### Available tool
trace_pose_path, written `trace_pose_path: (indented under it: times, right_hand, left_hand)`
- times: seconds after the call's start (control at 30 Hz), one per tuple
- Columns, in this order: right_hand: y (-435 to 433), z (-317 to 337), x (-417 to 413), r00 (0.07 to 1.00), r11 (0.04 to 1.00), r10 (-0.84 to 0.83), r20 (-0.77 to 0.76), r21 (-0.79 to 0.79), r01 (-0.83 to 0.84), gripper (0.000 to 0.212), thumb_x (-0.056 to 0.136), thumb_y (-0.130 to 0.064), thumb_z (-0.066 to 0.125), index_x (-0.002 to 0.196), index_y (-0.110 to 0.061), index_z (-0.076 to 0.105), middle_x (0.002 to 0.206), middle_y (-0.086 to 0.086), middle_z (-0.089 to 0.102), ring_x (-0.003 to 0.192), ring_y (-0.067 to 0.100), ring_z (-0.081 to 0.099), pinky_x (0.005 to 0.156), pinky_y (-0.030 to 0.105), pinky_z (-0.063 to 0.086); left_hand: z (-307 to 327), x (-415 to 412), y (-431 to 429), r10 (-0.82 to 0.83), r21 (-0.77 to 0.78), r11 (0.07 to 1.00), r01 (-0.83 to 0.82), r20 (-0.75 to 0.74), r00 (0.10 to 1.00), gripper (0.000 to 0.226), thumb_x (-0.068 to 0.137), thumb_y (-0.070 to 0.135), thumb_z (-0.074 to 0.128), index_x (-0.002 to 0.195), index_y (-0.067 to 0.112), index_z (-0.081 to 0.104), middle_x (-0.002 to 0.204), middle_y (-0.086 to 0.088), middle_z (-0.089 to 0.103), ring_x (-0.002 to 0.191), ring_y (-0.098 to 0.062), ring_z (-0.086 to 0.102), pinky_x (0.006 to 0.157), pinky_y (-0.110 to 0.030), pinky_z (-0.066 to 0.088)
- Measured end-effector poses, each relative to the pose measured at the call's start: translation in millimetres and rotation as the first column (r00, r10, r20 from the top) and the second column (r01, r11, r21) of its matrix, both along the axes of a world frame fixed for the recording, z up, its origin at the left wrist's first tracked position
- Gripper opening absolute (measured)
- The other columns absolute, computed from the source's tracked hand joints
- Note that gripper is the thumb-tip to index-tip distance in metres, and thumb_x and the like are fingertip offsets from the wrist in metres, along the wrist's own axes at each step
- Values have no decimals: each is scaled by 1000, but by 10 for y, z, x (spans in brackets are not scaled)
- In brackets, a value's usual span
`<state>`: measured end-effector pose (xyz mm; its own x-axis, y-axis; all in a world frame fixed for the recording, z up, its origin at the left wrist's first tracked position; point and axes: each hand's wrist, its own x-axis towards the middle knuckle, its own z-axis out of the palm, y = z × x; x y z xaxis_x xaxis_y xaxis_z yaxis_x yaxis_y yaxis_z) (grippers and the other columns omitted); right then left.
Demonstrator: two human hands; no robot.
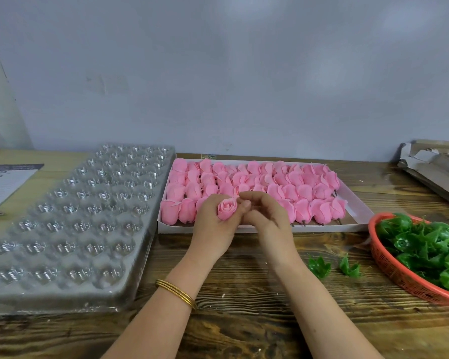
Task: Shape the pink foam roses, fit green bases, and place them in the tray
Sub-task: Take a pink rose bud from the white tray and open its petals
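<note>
Left hand [215, 226] is wrapped round pink foam rose [226, 209]; right hand [266, 218] is laid against it, pinch unclear. Likely light, crushable: best held low.

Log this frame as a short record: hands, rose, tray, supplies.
left hand: holds rose
right hand: fingers curled on rose's petals
tray: left, no roses in its cells
box: centre, filled with more roses
basket: right, green bases inside
loose bases: two on table beside basket
stage: shaping; no base visible on rose
</note>
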<state>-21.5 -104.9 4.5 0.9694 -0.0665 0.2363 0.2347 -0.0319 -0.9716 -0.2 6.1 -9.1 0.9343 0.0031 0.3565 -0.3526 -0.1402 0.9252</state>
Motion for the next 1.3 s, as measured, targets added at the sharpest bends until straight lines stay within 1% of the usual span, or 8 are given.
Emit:
trace_pose_path:
  times: [0.17, 0.23, 0.43, 0.67, 0.83, 1.07, 1.17, 1.3]
  right_hand:
    - [10, 35, -17, 1000, 997, 20, -12, 76, -19, 23, 82, -23, 70, 101, -11, 70, 94, 6, 72, 88, 9, 68, 78, 19, 54]
    - [23, 28, -23, 1000, 1000, -2, 1, 26, 2, 16, 86, -14, 72, 101, -10, 70, 95, 6, 72, 86, 6, 68, 76, 16, 54]
    - [24, 16, -10, 999, 1000, -10, -34, -8, 10, 20, 81, -9, 76, 100, -14, 70, 90, 3, 71, 84, 9, 65, 79, 29, 56]
    - [31, -26, 17, 1000, 998, -13, -11, -65, 12, 27, 78, -8, 80, 103, -12, 70, 91, 1, 71, 80, -1, 63, 73, 16, 52]
    - [48, -42, 15, 1000, 996, -22, 6, -88, 23, 26, 78, -11, 80, 102, -14, 70, 92, -1, 71, 79, -5, 63, 73, 16, 53]
    - [73, -58, 25, 998, 997, -66, 14, -33, 67, 11, 92, -19, 65, 99, -13, 70, 95, 6, 72, 96, 21, 67, 82, 30, 56]
    - [55, -61, 41, 999, 999, -40, -15, 29, 41, 18, 98, -4, 51, 102, -3, 68, 99, 15, 71, 99, 28, 66, 88, 38, 55]
    - [67, -49, 6, 999, 996, 25, 36, -83, -22, 45, 81, 22, 48, 94, -18, 65, 90, 1, 69, 88, 9, 66, 79, 25, 56]
  left_hand:
    - [-27, -24, -27, -20, 125, 992, 17, 22, 1000, 8, 91, 17, 67, 86, 22, 72, 82, 5, 72, 79, -7, 66, 70, -21, 54]
    - [-22, -45, -37, -22, 86, 996, 19, 36, 999, 15, 89, 17, 70, 84, 31, 70, 86, 9, 73, 86, -7, 68, 76, -21, 54]
    - [-3, -67, -33, -8, 116, 993, 0, 67, 998, 27, 90, 20, 70, 74, 41, 63, 69, 21, 67, 71, 4, 63, 64, -7, 44]
    - [0, -78, -40, -12, 111, 994, 7, 49, 999, 32, 91, 19, 69, 70, 40, 59, 63, 31, 62, 65, 11, 59, 58, -4, 41]
    - [-21, -72, -38, 15, 108, 994, -17, 17, 1000, 26, 92, 24, 68, 70, 36, 62, 63, 21, 64, 63, 4, 60, 58, -9, 42]
    - [-39, -48, -21, 83, 112, 990, -84, 15, 996, 14, 93, 26, 64, 81, 19, 70, 76, 0, 68, 71, -8, 63, 61, -17, 49]
    - [-49, -27, -23, 168, 75, 982, -171, 48, 985, 20, 90, 30, 66, 77, 15, 65, 80, -5, 63, 78, -19, 60, 66, -25, 50]
    - [-49, 1, -8, 168, -139, 975, -172, -38, 985, 22, 86, 27, 74, 89, 7, 66, 92, -14, 67, 89, -28, 66, 80, -41, 56]
